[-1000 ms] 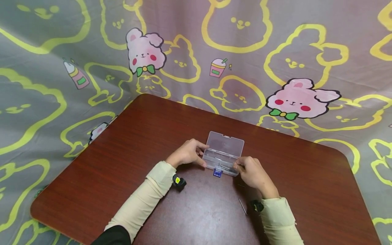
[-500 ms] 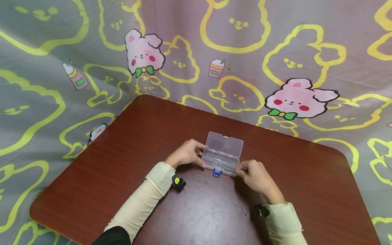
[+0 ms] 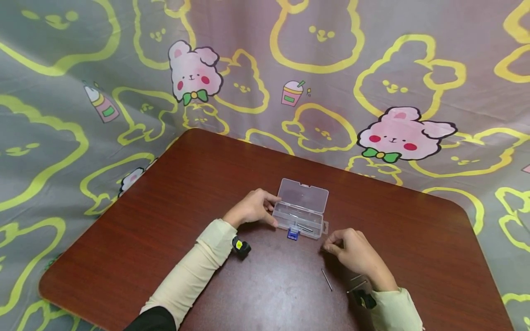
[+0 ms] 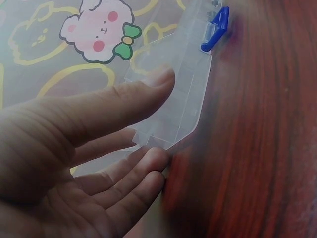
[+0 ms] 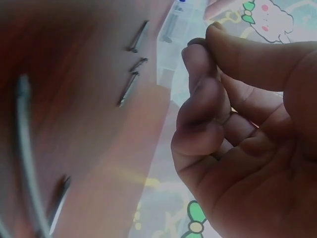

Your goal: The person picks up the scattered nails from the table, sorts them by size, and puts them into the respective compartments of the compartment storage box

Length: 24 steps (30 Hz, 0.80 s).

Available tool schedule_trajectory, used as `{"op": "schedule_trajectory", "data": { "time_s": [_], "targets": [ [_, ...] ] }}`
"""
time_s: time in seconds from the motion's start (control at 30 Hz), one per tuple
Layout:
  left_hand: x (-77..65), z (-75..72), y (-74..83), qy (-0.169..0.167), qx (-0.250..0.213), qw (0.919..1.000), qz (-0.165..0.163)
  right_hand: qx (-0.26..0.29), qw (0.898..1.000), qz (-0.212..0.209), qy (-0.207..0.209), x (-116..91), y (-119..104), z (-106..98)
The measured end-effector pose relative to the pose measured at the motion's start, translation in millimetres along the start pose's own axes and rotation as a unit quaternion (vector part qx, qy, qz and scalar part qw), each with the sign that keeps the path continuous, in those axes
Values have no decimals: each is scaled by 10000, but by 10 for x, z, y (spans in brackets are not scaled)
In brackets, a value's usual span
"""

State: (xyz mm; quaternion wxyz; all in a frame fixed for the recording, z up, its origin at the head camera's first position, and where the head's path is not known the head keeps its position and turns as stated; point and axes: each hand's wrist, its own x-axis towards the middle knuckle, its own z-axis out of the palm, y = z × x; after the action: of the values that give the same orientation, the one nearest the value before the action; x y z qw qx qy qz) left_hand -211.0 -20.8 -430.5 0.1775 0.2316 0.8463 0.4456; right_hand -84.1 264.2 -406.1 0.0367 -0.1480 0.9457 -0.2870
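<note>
A clear plastic storage box (image 3: 299,217) with a blue latch (image 3: 293,233) stands on the table, lid (image 3: 303,195) raised. Several slim metal pieces (image 3: 304,227), like nails or screws, lie inside. My left hand (image 3: 253,207) holds the box's left end, its thumb across the end wall (image 4: 183,99) and fingertips at the lower corner. To the right of the box and nearer me, my right hand (image 3: 352,250) is low over the table, fingers bent. Thumb and index tips come close together, and nothing shows between them in the right wrist view.
One metal piece (image 3: 326,280) lies on the brown table in front of the right hand. Others (image 3: 357,286) lie by the right wrist, and several more (image 5: 140,37) show near the box in the right wrist view. A patterned curtain (image 3: 248,69) hangs behind the table.
My right hand has left the box's right end and moved down and right, to the table. The box's right hanging tab now shows. My left hand has stayed on the box.
</note>
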Motion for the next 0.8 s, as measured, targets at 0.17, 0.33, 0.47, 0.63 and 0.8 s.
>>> {"op": "schedule_trajectory", "data": {
  "time_s": [0.17, 0.33, 0.47, 0.63, 0.8],
  "targets": [
    [-5, -2, -3, -5, -11, 10000, 43, 29, 9999, 61, -106, -79, 26, 8],
    [3, 5, -9, -7, -9, 10000, 35, 49, 9995, 59, -301, -138, 46, 15],
    [6, 9, -15, 5, -20, 10000, 18, 113, 9988, 59, -470, -181, 50, 23],
    [6, 7, -13, -5, -47, 10000, 33, 236, 9959, -23, -868, -234, 47, 29],
    [-3, 2, -12, -27, -55, 10000, 41, 459, 9914, -53, -1223, -281, 45, 52]
  ]
}}
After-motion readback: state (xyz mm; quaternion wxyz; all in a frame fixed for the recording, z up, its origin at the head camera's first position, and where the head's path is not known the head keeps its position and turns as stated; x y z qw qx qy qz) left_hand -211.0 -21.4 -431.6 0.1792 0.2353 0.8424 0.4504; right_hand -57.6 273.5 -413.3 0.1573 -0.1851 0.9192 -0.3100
